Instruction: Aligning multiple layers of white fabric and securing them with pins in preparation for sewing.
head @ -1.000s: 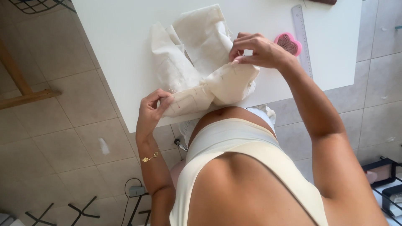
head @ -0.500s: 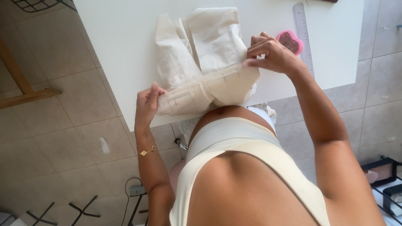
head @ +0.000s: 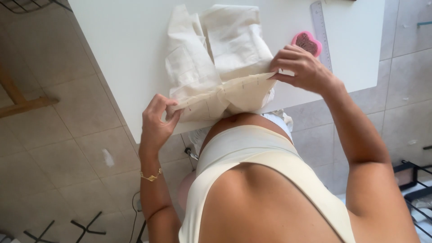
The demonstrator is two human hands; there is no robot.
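— Pinched at both ends, is it?

— Yes. Her left hand (head: 157, 120) has thumb and fingers pressed together on the near left corner of the cream fabric piece (head: 216, 67), and her right hand (head: 300, 68) nips the opposite end of the same edge between thumb and fingertips. That edge runs fairly taut between the two hands, with a small gather about midway.

— Where does the cloth lie?

— Its bulk is heaped in folds on the white table (head: 130, 49), reaching toward twelve o'clock from the held edge. The held edge itself sits at the table's near rim, right against her body. Faint ruled lines and small dark marks show along the strip; I cannot tell whether those are pins or stitches.

— Anything beside it?

— At about one o'clock from the right hand, just behind the fingers, a pink heart-shaped item (head: 307, 42) lies on the table. Just beyond it lies a clear ruler (head: 320, 27), running toward twelve.

— And further out?

— A gold bracelet (head: 150, 176) circles the left wrist. Pale tiled floor (head: 58, 148) spreads at nine and at three o'clock, with a wooden frame (head: 18, 99) at the far left.
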